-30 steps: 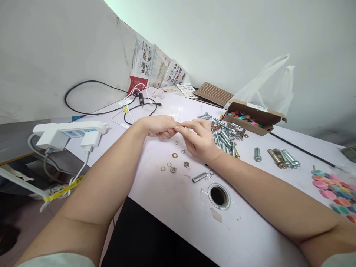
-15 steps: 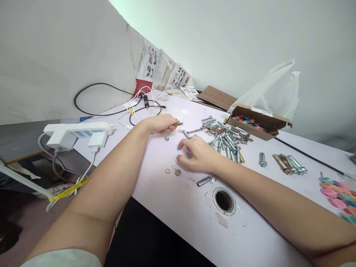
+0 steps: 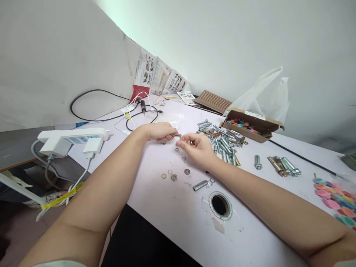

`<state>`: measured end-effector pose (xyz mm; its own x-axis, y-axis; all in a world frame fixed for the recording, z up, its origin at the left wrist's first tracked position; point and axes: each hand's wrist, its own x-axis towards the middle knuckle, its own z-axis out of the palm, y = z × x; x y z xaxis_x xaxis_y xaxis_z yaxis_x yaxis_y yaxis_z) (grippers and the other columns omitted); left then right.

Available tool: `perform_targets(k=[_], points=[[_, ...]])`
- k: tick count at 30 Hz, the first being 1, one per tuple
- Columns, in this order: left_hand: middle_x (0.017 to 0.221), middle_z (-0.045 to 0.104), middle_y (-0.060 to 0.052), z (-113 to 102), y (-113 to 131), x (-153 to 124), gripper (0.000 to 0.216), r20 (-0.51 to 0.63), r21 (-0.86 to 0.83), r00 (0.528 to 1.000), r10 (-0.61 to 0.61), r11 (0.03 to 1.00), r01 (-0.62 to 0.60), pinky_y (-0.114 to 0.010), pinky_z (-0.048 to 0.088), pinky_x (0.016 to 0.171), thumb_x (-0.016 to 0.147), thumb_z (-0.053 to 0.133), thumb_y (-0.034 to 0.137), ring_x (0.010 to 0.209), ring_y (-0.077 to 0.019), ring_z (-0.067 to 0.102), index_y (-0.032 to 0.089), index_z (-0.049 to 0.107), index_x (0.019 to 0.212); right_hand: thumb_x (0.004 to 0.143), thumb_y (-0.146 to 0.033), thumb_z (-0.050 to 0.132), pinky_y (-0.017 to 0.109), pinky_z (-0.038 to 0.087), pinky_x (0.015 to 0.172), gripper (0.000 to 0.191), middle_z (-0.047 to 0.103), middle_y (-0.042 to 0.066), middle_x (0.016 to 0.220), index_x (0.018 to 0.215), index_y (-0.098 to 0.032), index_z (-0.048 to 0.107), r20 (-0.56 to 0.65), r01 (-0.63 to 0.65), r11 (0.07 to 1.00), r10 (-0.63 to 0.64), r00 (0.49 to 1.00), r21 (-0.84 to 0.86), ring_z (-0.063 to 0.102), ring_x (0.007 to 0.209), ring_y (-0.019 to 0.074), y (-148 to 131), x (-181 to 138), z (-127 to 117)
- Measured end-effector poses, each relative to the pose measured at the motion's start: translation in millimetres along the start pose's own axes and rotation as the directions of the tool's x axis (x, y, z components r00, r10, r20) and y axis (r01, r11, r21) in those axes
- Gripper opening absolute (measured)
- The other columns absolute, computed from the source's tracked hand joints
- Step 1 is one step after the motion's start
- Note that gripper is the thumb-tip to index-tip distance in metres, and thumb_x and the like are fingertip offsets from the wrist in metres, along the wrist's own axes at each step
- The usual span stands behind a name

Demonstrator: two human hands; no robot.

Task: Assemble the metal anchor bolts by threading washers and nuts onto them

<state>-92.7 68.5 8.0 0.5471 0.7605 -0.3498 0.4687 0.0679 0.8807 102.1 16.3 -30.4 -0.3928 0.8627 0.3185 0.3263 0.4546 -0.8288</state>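
Observation:
My left hand [image 3: 162, 132] is closed round a brass-coloured bolt [image 3: 177, 135], whose end points right. My right hand [image 3: 198, 147] meets that end with thumb and forefinger pinched on a small piece that I cannot make out. Something brass-coloured, perhaps a nut [image 3: 191, 142], shows among its curled fingers. On the table below lie a hex nut [image 3: 174, 177], another nut [image 3: 187, 171], several thin washers [image 3: 164, 176] and a silver sleeve [image 3: 200, 185].
A heap of anchor bolts [image 3: 224, 142] lies right of my right hand. Behind it stands a cardboard box [image 3: 247, 131] of coloured pieces. A round hole [image 3: 220, 205] opens in the table near my right forearm. A power strip [image 3: 73, 136] is at left.
My right hand has risen from the table by the loose washers to the bolt's end, its fingers closing. My left hand keeps the bolt. The view has shifted slightly.

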Motion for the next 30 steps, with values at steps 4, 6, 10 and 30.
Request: perform_targets(k=[4, 6, 10, 30], points=[[0.051, 0.018, 0.007, 6, 1, 1, 0.037, 0.133, -0.004, 0.991, 0.026, 1.000, -0.026, -0.020, 0.013, 0.040, 0.084, 0.049, 0.031, 0.042, -0.0045, 0.015, 0.020, 0.027, 0.056, 0.081, -0.059, 0.067, 0.026, 0.031, 0.053, 0.044, 0.059, 0.001, 0.066, 0.081, -0.014, 0.071, -0.202, -0.027, 0.981, 0.066, 0.977, 0.190, 0.040, 0.056, 0.0106, 2, 3, -1], [0.051, 0.017, 0.007, 8, 1, 2, 0.040, 0.155, -0.004, 0.987, 0.031, 1.000, -0.031, -0.020, 0.011, 0.040, 0.084, 0.050, 0.033, 0.042, -0.0044, 0.014, 0.021, 0.026, 0.055, 0.081, -0.061, 0.067, 0.025, 0.029, 0.051, 0.046, 0.058, 0.001, 0.064, 0.081, -0.015, 0.072, -0.191, -0.046, 0.977, 0.086, 0.978, 0.208, 0.039, 0.055, 0.0103, 2, 2, -1], [0.052, 0.014, 0.008, 10, 1, 4, 0.041, 0.189, -0.028, 0.980, 0.057, 0.998, -0.053, -0.020, 0.010, 0.041, 0.084, 0.051, 0.033, 0.043, -0.0039, 0.012, 0.021, 0.024, 0.055, 0.081, -0.060, 0.068, 0.025, 0.034, 0.055, 0.045, 0.062, 0.002, 0.068, 0.083, -0.015, 0.073, -0.177, -0.025, 0.972, 0.067, 0.982, 0.233, 0.044, 0.058, 0.0108, 3, 1, 0], [0.046, 0.011, 0.006, 1, 5, -1, 0.049, 0.144, -0.339, 0.968, 0.206, 0.929, -0.147, -0.017, 0.012, 0.038, 0.092, 0.044, 0.032, 0.039, -0.0045, 0.011, 0.018, 0.024, 0.049, 0.085, -0.027, 0.067, 0.026, 0.032, 0.059, 0.012, 0.053, -0.005, 0.054, 0.089, -0.018, 0.074, 0.567, 0.283, 0.902, -0.053, 0.822, -0.325, 0.041, 0.051, 0.0086, -22, -11, 3]])
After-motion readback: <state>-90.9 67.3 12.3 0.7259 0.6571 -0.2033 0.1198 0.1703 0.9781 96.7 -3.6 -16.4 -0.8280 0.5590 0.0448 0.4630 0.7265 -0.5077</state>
